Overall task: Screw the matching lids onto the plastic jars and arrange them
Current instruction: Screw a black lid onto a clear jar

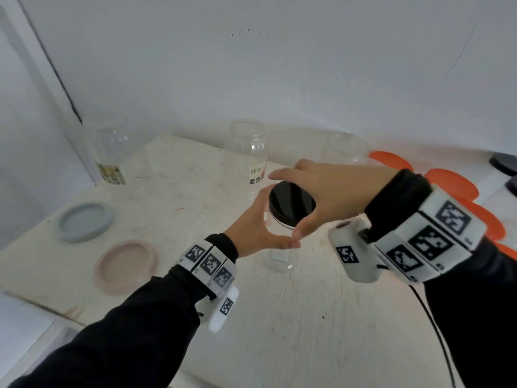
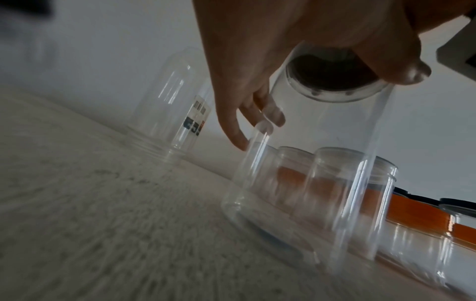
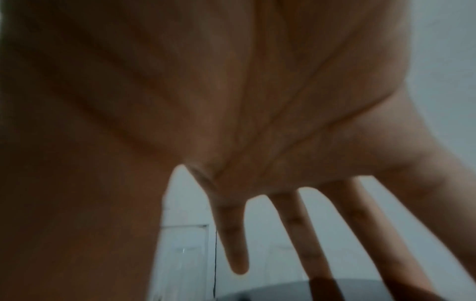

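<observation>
on table [image 1: 279,326], upright clear jar [image 1: 279,260] in left grip [image 1: 251,228], right grip [image 1: 333,191] round its black lid [image 1: 291,204]

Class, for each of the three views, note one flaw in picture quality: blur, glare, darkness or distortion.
Head view: the far table edge bows, glare on the black lid. Left wrist view: motion blur streaks the table, highlights run down the clear jar. Right wrist view: the right hand fills it, dark and unfocused.
</observation>
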The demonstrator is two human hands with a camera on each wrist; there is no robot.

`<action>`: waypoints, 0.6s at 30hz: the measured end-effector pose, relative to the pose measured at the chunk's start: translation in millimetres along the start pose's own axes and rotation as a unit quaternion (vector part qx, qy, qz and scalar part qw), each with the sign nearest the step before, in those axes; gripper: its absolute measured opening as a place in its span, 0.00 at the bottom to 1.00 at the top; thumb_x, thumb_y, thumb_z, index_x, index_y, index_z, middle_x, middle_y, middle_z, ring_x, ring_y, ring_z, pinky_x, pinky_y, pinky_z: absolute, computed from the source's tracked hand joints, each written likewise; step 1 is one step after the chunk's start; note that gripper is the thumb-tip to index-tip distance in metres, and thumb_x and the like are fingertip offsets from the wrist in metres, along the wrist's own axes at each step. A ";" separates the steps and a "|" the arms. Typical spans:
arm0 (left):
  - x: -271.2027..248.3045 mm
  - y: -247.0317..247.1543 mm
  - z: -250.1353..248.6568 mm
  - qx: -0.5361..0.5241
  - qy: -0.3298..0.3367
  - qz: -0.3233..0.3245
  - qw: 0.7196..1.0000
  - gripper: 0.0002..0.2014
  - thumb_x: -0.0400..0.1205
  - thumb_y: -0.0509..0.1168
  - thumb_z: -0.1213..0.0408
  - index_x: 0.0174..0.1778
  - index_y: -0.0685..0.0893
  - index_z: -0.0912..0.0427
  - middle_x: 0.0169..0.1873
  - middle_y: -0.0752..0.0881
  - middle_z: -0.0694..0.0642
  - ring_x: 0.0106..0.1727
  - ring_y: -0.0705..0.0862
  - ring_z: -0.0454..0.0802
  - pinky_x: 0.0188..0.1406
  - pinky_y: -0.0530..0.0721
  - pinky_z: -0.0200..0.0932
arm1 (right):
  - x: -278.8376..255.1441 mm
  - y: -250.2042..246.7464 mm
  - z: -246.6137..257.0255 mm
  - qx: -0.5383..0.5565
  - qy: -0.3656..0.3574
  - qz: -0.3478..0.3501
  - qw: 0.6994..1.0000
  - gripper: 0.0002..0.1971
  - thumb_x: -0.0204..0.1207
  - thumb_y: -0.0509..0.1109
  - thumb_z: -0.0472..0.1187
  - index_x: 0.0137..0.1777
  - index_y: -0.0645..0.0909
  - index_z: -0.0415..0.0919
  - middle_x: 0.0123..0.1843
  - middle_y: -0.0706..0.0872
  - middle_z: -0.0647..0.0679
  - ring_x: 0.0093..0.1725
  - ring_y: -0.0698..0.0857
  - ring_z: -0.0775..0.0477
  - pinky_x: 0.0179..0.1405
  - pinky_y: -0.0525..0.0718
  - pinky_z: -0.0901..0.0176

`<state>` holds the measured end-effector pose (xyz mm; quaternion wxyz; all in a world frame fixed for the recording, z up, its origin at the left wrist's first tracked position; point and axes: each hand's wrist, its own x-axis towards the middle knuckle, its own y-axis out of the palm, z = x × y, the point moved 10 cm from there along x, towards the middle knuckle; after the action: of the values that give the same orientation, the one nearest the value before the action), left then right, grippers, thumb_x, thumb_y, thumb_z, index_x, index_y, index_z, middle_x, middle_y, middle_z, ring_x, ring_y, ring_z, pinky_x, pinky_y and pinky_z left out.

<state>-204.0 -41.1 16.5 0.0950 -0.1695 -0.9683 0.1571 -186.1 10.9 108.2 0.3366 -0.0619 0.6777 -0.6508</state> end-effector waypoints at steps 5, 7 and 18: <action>0.4 0.2 2.0 0.041 -0.013 0.009 0.999 0.38 0.67 0.78 0.59 0.69 0.64 0.45 0.58 0.74 0.36 0.62 0.72 0.36 0.56 0.68 0.19 | 14.8 7.0 4.9 -0.089 0.008 0.026 0.996 0.45 0.66 0.79 0.49 0.78 0.55 0.58 0.58 0.62 0.50 0.53 0.71 0.47 0.49 0.74 0.58; 0.2 -0.4 2.0 0.040 -0.014 0.006 0.999 0.37 0.67 0.78 0.60 0.66 0.64 0.43 0.56 0.74 0.34 0.61 0.73 0.36 0.56 0.68 0.20 | 15.4 5.7 3.2 -0.072 0.002 0.023 0.997 0.43 0.64 0.80 0.46 0.75 0.58 0.60 0.59 0.63 0.50 0.55 0.73 0.46 0.48 0.78 0.57; 0.1 2.0 4.0 0.031 -0.025 0.014 0.999 0.40 0.67 0.78 0.59 0.73 0.64 0.52 0.61 0.74 0.43 0.65 0.72 0.40 0.64 0.67 0.34 | 16.2 7.7 3.4 -0.051 -0.043 0.023 0.998 0.42 0.59 0.81 0.42 0.69 0.61 0.62 0.62 0.63 0.51 0.58 0.70 0.46 0.52 0.81 0.52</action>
<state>-204.4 -40.3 12.1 0.0735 -0.1759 -0.9626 0.1927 -193.9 0.7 95.2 0.3761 -0.0912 0.6961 -0.6047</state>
